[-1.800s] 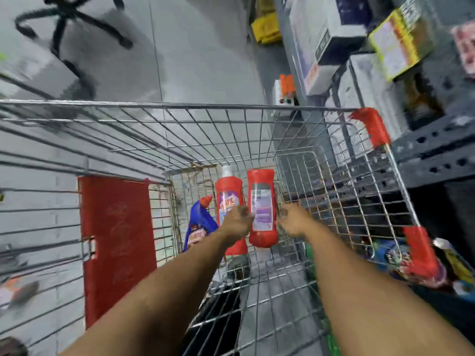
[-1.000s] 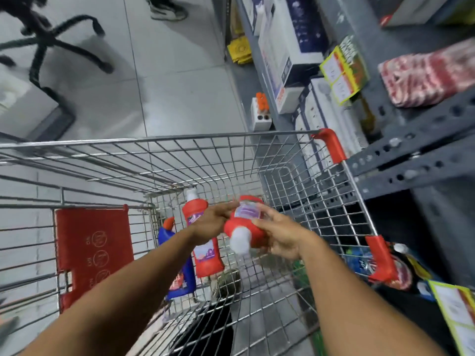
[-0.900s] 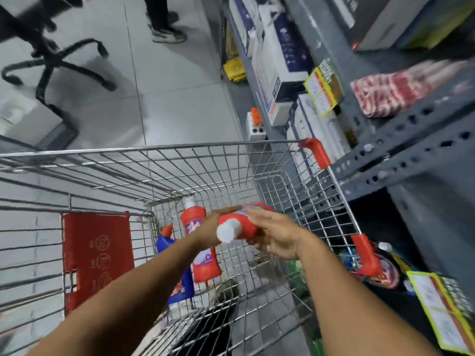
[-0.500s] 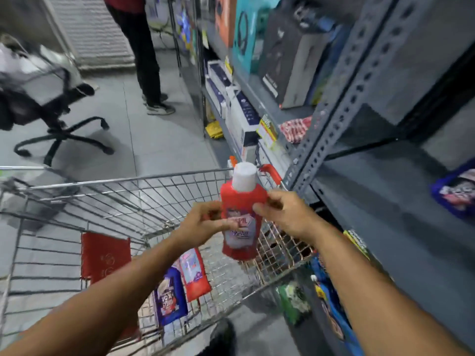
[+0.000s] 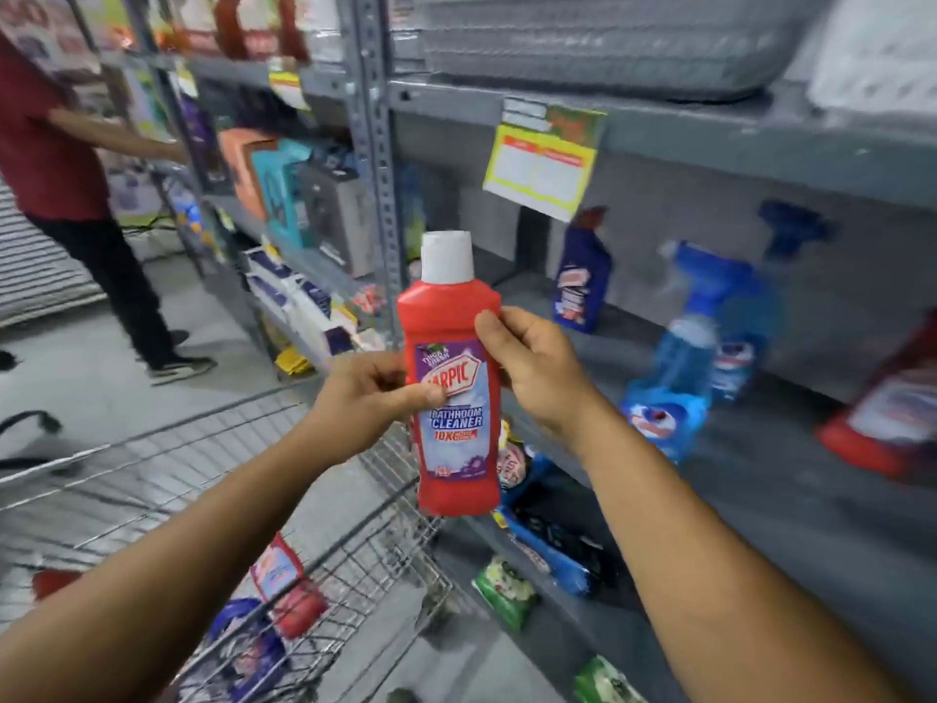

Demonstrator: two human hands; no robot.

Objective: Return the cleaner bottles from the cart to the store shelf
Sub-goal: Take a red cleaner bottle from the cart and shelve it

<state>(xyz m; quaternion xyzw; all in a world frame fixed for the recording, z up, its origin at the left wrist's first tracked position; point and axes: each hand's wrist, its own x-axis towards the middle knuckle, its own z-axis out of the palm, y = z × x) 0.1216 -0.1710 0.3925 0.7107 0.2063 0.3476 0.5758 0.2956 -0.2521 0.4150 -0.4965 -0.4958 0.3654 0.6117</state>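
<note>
I hold a red bathroom cleaner bottle [image 5: 454, 398] with a white cap upright in front of me. My left hand [image 5: 367, 400] pinches its label from the left. My right hand [image 5: 535, 367] grips its right side. The bottle hangs above the right rim of the wire cart [image 5: 355, 555]. Down in the cart lie another red bottle [image 5: 286, 588] and a blue bottle [image 5: 243, 636]. The grey store shelf [image 5: 760, 479] is to the right, level with the bottle.
On the shelf stand a dark blue bottle [image 5: 583, 281], a blue spray bottle [image 5: 694, 342] and a red item [image 5: 892, 408] at the right edge. A yellow price tag [image 5: 540, 170] hangs above. A person in a red shirt [image 5: 76, 195] stands at the left by the shelving.
Both hands lifted the red bottle out of the cart and turned it upright. The view swung up and right from the cart to the shelf.
</note>
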